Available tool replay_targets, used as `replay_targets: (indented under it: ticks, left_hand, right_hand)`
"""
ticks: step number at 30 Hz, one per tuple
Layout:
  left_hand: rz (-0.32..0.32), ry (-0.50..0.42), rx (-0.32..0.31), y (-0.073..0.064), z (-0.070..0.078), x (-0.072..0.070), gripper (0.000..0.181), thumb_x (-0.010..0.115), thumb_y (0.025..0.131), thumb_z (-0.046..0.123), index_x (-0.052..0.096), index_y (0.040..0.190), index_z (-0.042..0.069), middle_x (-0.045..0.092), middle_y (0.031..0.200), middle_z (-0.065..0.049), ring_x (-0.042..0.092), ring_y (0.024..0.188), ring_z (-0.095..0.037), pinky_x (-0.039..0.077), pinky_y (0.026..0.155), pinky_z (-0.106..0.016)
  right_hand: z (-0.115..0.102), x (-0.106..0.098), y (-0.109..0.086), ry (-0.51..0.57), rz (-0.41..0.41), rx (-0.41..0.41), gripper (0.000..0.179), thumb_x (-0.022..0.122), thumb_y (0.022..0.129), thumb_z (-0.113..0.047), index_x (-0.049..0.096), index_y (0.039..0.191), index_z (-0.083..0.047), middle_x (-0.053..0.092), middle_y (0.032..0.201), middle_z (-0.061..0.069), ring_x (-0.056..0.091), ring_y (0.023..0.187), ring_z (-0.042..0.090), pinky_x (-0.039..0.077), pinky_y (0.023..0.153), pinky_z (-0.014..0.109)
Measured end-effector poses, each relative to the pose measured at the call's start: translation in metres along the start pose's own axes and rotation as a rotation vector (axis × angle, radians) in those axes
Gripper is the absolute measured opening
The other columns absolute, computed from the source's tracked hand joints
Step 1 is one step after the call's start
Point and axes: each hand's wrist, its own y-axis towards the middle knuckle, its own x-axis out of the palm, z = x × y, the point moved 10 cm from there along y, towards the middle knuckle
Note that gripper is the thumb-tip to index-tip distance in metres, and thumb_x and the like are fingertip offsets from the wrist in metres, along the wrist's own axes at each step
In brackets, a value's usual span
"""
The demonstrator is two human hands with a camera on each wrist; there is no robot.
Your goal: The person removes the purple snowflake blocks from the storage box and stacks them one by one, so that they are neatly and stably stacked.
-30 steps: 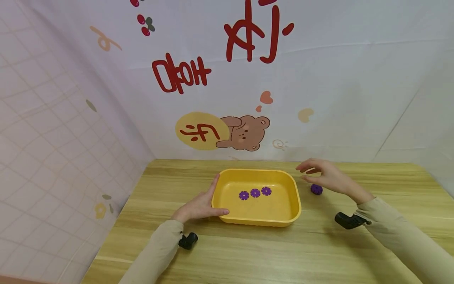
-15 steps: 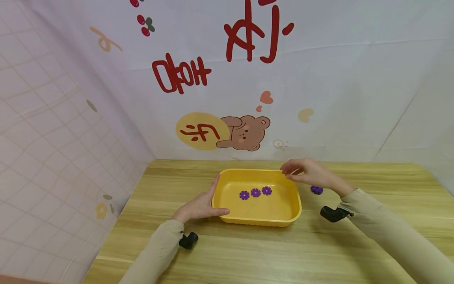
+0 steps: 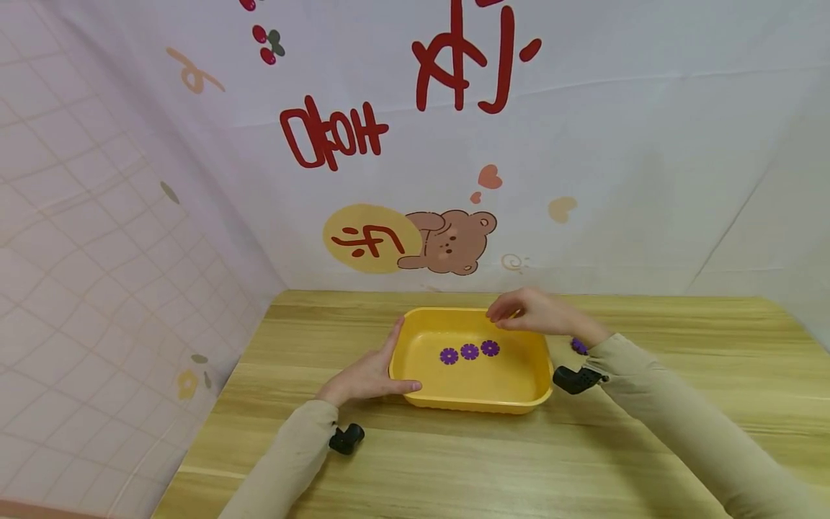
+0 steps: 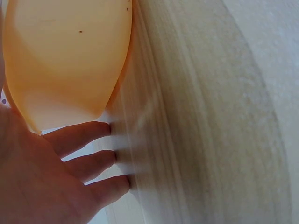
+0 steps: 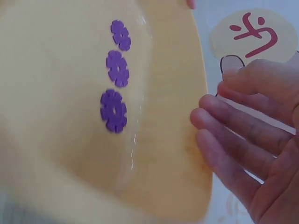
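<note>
A yellow plastic tray (image 3: 470, 406) stands on the table. Three purple snowflake-shaped building discs (image 3: 470, 352) lie in a row on its floor. My left hand (image 3: 364, 375) holds the tray's left end, thumb over the rim and fingers along the outer wall; in the left wrist view several fingers (image 4: 88, 163) extend beside the tray, tips close to the tabletop. My right hand (image 3: 528, 311) hovers over the tray's back right rim, fingers loosely bent. Nothing shows between its fingers in the right wrist view, where the discs (image 5: 117, 69) appear beyond the fingertips.
To the tray's right, another purple piece (image 3: 579, 346) sits on the wooden table (image 3: 700, 360), partly behind my right forearm. A white printed cloth (image 3: 622, 216) hangs along the table's back edge, and a grid-patterned one (image 3: 84, 303) is at the left.
My right hand has moved left, from beside the outlying purple piece to above the tray's back rim. The left hand, the tray and its discs have stayed in place.
</note>
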Motion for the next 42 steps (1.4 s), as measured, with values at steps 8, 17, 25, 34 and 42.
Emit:
replay_targets:
  ticks: [8, 17, 25, 34, 42]
  left_hand:
    - [-0.004, -0.015, 0.000, 0.000, 0.000, 0.000, 0.118, 0.074, 0.080, 0.052, -0.017, 0.152, 0.032, 0.062, 0.095, -0.004, 0.060, 0.078, -0.014, 0.048, 0.085, -0.034]
    - [-0.001, 0.003, -0.010, 0.001, -0.001, 0.001, 0.119, 0.074, 0.080, 0.053, -0.017, 0.153, 0.031, 0.061, 0.092, -0.003, 0.059, 0.077, -0.014, 0.048, 0.085, -0.035]
    - [-0.004, -0.007, -0.005, 0.001, -0.001, 0.001, 0.119, 0.075, 0.080, 0.052, -0.016, 0.153, 0.027, 0.061, 0.091, -0.002, 0.059, 0.077, -0.015, 0.048, 0.086, -0.035]
    - [-0.005, -0.026, -0.003, 0.000, -0.001, 0.000, 0.119, 0.075, 0.080, 0.050, -0.018, 0.152, 0.033, 0.062, 0.096, -0.004, 0.060, 0.079, -0.014, 0.048, 0.086, -0.035]
    - [-0.001, 0.007, -0.025, 0.000, -0.003, 0.001, 0.119, 0.074, 0.080, 0.053, -0.016, 0.153, 0.029, 0.061, 0.093, -0.003, 0.059, 0.077, -0.015, 0.048, 0.083, -0.036]
  right_hand:
    - [-0.010, 0.016, 0.008, -0.016, -0.054, -0.117, 0.019, 0.062, 0.092, -0.006, 0.069, 0.106, 0.005, 0.069, 0.100, 0.016, 0.066, 0.089, 0.018, 0.053, 0.079, 0.033]
    - [0.003, 0.033, 0.010, -0.018, -0.099, 0.033, 0.020, 0.063, 0.092, -0.005, 0.067, 0.106, 0.009, 0.068, 0.103, 0.019, 0.065, 0.090, 0.022, 0.053, 0.080, 0.034]
    - [0.018, 0.042, 0.012, -0.063, -0.115, 0.149, 0.018, 0.067, 0.090, -0.008, 0.071, 0.104, 0.003, 0.071, 0.096, 0.007, 0.064, 0.087, 0.016, 0.051, 0.082, 0.035]
    - [0.012, 0.055, 0.019, -0.081, -0.170, 0.127, 0.027, 0.069, 0.088, -0.012, 0.069, 0.109, 0.004, 0.069, 0.101, 0.009, 0.061, 0.089, 0.015, 0.049, 0.084, 0.033]
    - [0.001, 0.069, 0.033, -0.069, -0.211, 0.035, 0.030, 0.070, 0.086, -0.008, 0.067, 0.112, 0.008, 0.068, 0.105, 0.014, 0.063, 0.099, 0.027, 0.049, 0.087, 0.033]
